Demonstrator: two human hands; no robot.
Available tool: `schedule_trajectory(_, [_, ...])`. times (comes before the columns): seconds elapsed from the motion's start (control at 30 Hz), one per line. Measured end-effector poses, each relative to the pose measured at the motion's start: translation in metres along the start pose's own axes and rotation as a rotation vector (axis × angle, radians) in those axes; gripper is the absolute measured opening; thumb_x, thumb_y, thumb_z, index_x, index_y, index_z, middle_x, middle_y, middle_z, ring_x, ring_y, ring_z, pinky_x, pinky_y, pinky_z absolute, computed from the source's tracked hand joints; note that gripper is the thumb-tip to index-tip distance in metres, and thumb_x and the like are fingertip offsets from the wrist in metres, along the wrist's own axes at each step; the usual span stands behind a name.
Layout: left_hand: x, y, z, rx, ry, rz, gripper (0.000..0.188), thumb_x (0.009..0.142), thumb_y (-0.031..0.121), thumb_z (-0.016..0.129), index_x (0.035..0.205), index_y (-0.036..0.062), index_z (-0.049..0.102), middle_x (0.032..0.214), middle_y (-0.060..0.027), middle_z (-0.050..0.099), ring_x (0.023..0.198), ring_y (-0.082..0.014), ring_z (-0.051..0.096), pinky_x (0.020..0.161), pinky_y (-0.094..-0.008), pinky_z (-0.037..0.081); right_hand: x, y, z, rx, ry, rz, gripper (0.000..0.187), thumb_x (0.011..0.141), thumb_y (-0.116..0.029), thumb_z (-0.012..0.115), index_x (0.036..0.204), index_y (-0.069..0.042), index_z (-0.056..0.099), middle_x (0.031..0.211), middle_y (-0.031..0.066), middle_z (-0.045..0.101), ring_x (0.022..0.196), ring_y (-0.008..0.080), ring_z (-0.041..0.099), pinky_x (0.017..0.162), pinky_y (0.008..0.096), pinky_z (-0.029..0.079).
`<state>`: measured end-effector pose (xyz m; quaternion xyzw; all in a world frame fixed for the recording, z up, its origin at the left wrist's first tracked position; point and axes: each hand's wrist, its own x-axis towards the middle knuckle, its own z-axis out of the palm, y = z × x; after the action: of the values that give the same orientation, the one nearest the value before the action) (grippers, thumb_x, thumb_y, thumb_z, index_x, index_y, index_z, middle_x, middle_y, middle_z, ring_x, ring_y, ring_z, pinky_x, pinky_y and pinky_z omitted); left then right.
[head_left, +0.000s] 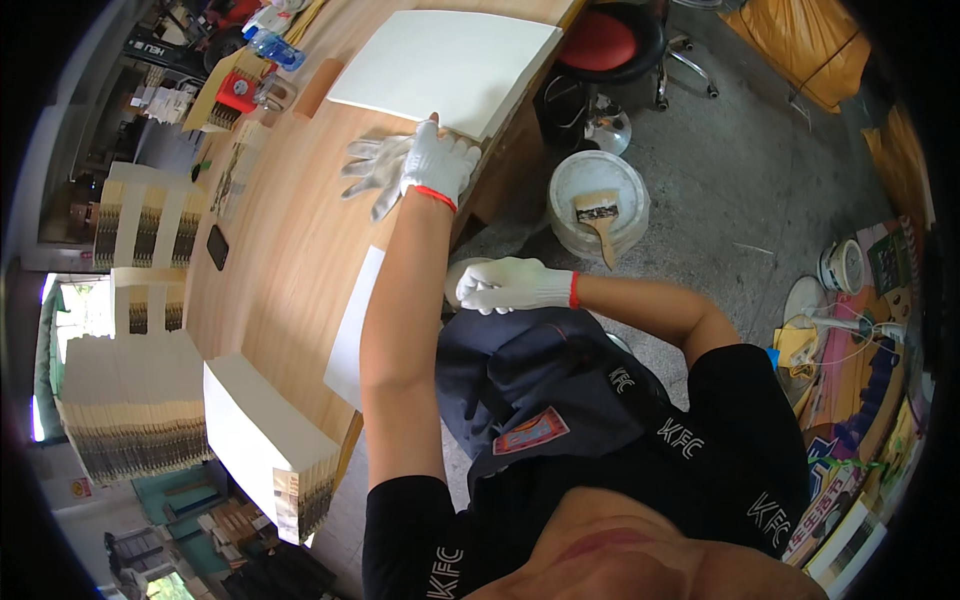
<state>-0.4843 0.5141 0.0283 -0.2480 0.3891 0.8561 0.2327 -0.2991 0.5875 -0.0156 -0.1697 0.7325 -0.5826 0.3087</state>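
Observation:
My left hand (440, 165), in a white knit glove with a red cuff, is at the near edge of a stack of large white sheets (445, 70) on the wooden table. Its fingers are bent, and a bare fingertip points toward the sheets. What they grip, if anything, is hidden. A loose white and grey glove (378, 165) lies against this hand's left side. My right hand (520, 284), gloved alike, is closed in front of my body, over the dark cloth at my lap. Whatever is inside its fingers does not show. A pale rounded thing (456, 282) sits just beside it.
A white bucket (565, 225) with a wide brush (598, 215) across it stands right of the table. Behind it is a red-topped stool (597, 42). Bound paper stacks (265, 430) line the table's left side, near a phone (217, 247). A bottle (275, 48) stands farther back.

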Motion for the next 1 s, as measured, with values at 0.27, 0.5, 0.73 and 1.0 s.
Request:
schedule_trajectory(0.27, [0.023,0.017,0.029,0.090,0.071,0.212,0.020,0.099,0.018,0.050,0.113,0.0038,0.047,0.114,-0.0185,0.061,0.109,-0.0341,0.063,0.082,-0.0421,0.059,-0.002,0.022,-0.040,0.143,-0.012,-0.036,0.031,0.099,-0.033,0.053,0.108,-0.005,0.060,0.083,0.0022,0.063,0.065,0.0080,0.056,0.062,0.0235,0.048])
schedule_trajectory(0.5, [0.024,0.086,-0.012,0.201,-0.122,0.314,0.026,0.098,0.015,0.046,0.118,-0.0013,0.048,0.113,-0.0246,0.064,0.093,-0.0323,0.069,0.058,-0.0303,0.060,0.034,-0.003,-0.157,0.493,0.456,-0.226,0.025,0.097,-0.024,0.057,0.110,-0.004,0.064,0.088,0.0060,0.070,0.065,0.0123,0.063,0.057,0.0251,0.053])
schedule_trajectory(0.73, [-0.141,0.143,-0.134,0.464,0.217,0.423,0.022,0.097,0.019,0.051,0.109,0.0016,0.057,0.087,-0.0126,0.064,0.065,-0.0166,0.062,0.038,-0.0229,0.045,0.089,-0.035,-0.214,0.978,0.215,-0.294,0.047,0.098,-0.026,0.057,0.136,0.000,0.047,0.118,0.0145,0.064,0.102,0.0259,0.065,0.082,0.0375,0.058])
schedule_trajectory(1.0, [-0.249,0.084,-0.276,0.399,0.578,0.577,0.047,0.095,0.018,0.043,0.140,0.0049,0.048,0.116,-0.0123,0.063,0.087,-0.0195,0.065,0.053,-0.0312,0.050,0.218,-0.066,-0.060,-0.081,0.004,-0.058,0.027,0.097,-0.028,0.054,0.110,-0.008,0.067,0.106,0.0041,0.069,0.088,0.0131,0.063,0.075,0.0273,0.053])
